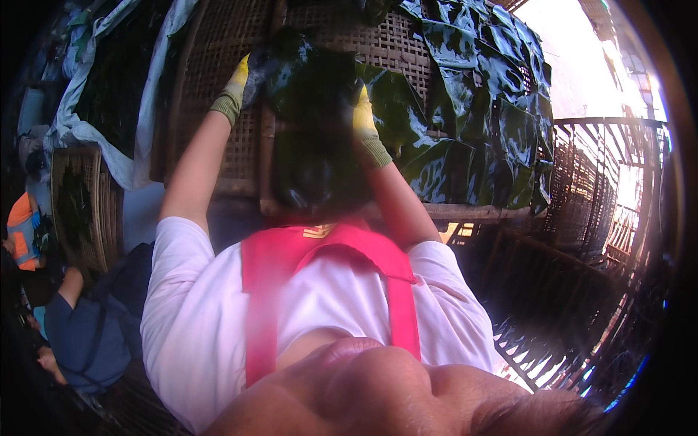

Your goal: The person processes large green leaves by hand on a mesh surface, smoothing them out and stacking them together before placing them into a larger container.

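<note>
Both hands wear yellow gloves with green knit cuffs. A wet, glossy dark green sheet [311, 82], leaf-like and blurred, hangs between them over a woven bamboo rack [401, 49]. At its left edge is my left hand [235, 90], where a greyish shiny part of the sheet shows beside the fingers. My right hand [364, 117] grips the opposite edge; most of its fingertips are hidden. The sheet's lower part hangs near my red apron [332, 240]. Similar wet green sheets [463, 109] lie flat and partly overlapping on the rack's right side.
At left, pale cloth [147, 98] edges a dark green mass, with stacked woven trays [101, 212] below. A person in dark blue [98, 338] and another in an orange vest [22, 231] are at far left. Slatted racks [583, 185] stand at right.
</note>
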Available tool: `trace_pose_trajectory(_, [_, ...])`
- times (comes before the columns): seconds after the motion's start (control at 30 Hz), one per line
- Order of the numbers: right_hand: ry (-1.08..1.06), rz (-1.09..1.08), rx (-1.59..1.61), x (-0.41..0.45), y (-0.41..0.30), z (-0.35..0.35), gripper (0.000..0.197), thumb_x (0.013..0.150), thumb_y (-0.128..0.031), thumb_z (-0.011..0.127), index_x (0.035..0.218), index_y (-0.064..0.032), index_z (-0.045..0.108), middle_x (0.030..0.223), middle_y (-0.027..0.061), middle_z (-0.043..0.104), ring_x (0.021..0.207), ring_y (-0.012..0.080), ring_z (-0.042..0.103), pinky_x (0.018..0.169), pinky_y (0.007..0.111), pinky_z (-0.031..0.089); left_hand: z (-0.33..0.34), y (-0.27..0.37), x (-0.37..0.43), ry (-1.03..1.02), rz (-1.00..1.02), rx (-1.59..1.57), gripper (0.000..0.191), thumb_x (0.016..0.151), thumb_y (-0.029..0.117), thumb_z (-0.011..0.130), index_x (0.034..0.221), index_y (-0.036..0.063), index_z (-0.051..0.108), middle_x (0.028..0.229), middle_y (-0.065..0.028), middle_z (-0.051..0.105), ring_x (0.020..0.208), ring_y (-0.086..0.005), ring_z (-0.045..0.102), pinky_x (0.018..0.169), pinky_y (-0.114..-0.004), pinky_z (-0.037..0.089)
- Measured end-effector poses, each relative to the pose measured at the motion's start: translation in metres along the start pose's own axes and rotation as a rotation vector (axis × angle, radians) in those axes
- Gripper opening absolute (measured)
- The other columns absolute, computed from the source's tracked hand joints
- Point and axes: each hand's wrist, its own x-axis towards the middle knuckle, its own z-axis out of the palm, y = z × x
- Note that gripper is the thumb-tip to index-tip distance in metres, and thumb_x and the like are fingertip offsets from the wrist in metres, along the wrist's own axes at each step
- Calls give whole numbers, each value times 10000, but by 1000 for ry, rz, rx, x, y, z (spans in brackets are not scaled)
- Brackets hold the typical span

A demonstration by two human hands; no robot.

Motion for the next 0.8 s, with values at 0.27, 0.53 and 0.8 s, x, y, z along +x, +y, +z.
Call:
trace_pose_trajectory(0.27, [-45, -141, -1436, -25, -96, 25, 433, 971, -231, 316, 1369, -87, 407, 1365, 169, 455, 1252, 310, 432, 1048, 356, 341, -7, -14, -13, 51, -2, 111, 526, 860, 66, 634, 1338, 19, 420, 1267, -78, 540, 1139, -162, 495, 984, -290, 402])
trace_pose_trajectory(0.53, [-170, -147, -1998, 32, -147, -11, 390, 845, -76, 440, 1224, -51, 528, 1104, 218, 611, 1035, 372, 586, 885, 427, 472, 7, -9, -5, 22, -1, 167, 544, 883, 88, 616, 1371, 39, 380, 1289, -50, 513, 1116, -150, 498, 966, -289, 416])
trace_pose_trajectory(0.8, [-147, -499, -2125, 43, -156, -44, 405, 860, -82, 452, 1261, -100, 505, 1187, 176, 578, 1095, 316, 568, 890, 392, 490, 23, -15, -17, 111, -88, 5, 544, 901, 79, 578, 1391, 51, 343, 1271, -54, 513, 1101, -158, 502, 922, -284, 454])
